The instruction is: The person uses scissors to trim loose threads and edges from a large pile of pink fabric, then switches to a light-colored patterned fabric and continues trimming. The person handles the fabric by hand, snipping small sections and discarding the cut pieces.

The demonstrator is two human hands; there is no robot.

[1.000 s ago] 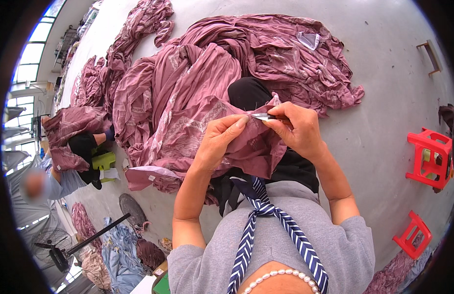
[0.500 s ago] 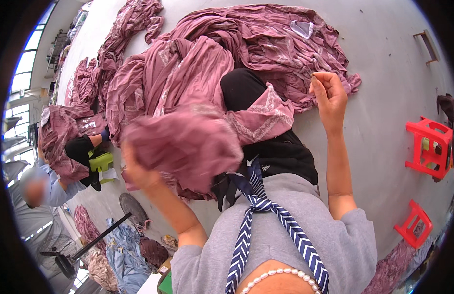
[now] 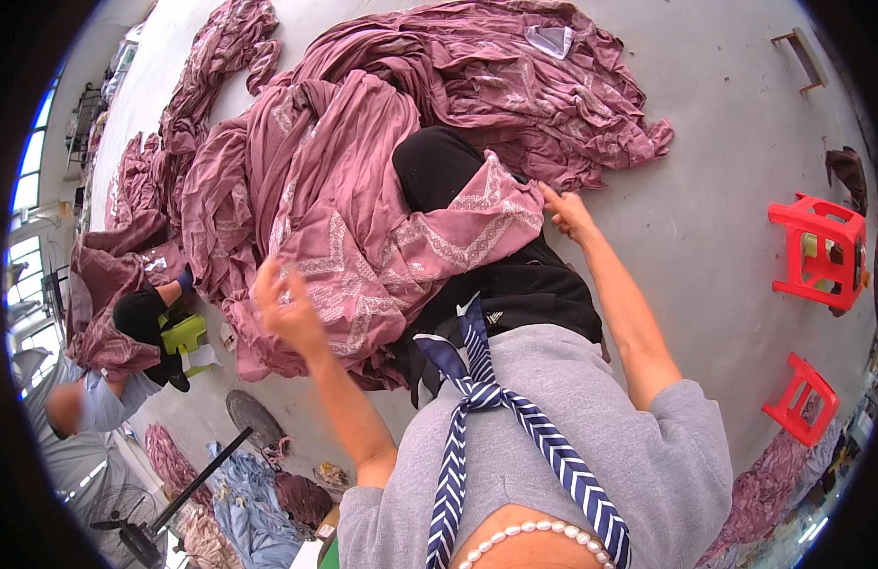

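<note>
A large dusty-pink cloth with pale patterned bands (image 3: 349, 237) lies in folds over my lap and spreads onto the floor ahead. At its right corner, beside my black-clad knee, my right hand (image 3: 569, 215) pinches the edge between thumb and fingers. My left hand (image 3: 289, 308) hovers over the left part of the cloth, raised and smeared by motion, so whether its fingers hold anything is unclear. Part of the patterned band lies flat across my thighs between the two hands.
More heaped pink fabric (image 3: 515, 85) covers the floor ahead, with a white piece (image 3: 550, 40) on it. Red plastic stools (image 3: 818, 251) stand at right. At left another person (image 3: 107, 398) sits by a green stool (image 3: 185, 334); a standing fan (image 3: 136, 531) is nearer.
The bunched cloth that my left hand was swinging now lies spread over my lap. My right hand has come down from the air to the cloth's right corner.
</note>
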